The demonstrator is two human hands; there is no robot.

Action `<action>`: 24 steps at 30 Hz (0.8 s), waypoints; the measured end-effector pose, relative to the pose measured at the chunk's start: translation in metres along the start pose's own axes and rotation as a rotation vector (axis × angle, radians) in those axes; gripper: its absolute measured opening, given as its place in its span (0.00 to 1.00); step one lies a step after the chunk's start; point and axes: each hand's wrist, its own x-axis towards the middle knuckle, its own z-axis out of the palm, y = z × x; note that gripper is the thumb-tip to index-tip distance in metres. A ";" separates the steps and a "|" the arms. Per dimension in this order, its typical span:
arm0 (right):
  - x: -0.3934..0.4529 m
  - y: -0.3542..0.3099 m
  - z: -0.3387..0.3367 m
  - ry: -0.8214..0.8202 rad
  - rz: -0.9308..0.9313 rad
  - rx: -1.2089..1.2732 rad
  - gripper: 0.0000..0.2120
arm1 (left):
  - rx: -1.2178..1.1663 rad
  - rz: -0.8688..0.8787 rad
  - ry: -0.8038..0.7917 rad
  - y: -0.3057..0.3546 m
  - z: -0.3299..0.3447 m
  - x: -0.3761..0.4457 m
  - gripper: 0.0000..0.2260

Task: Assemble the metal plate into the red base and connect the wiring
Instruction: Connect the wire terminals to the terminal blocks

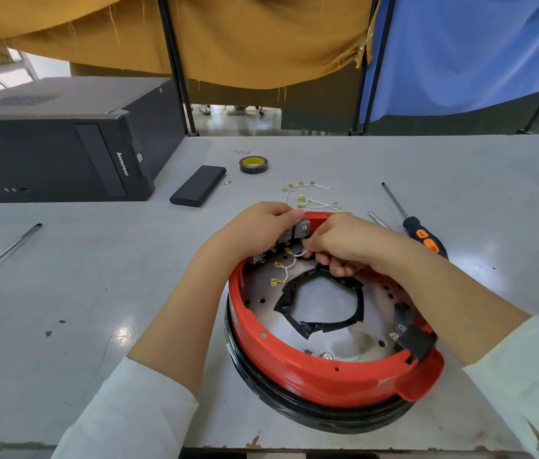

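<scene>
Left hand [263,226] curls over the far rim of the red base [311,369], gripping the grey switch blocks [294,231]. Right hand [341,245] pinches a white wire [299,255] beside them. Metal plate [357,339] sits inside the base, mid-tabletop [95,293] toward the near edge. Screwdriver [422,231] right; spare wires [311,198] behind.

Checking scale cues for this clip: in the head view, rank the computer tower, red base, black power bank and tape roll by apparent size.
1. computer tower
2. red base, nearer the camera, so the order with the tower is unsure
3. black power bank
4. tape roll
</scene>
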 end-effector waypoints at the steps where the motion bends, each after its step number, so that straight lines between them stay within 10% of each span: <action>1: 0.000 0.001 0.000 0.015 -0.006 0.008 0.11 | -0.003 -0.001 -0.002 0.000 0.000 0.000 0.15; 24: -0.007 0.001 0.005 0.294 -0.234 -0.448 0.04 | 0.019 0.017 -0.006 -0.003 0.000 0.002 0.16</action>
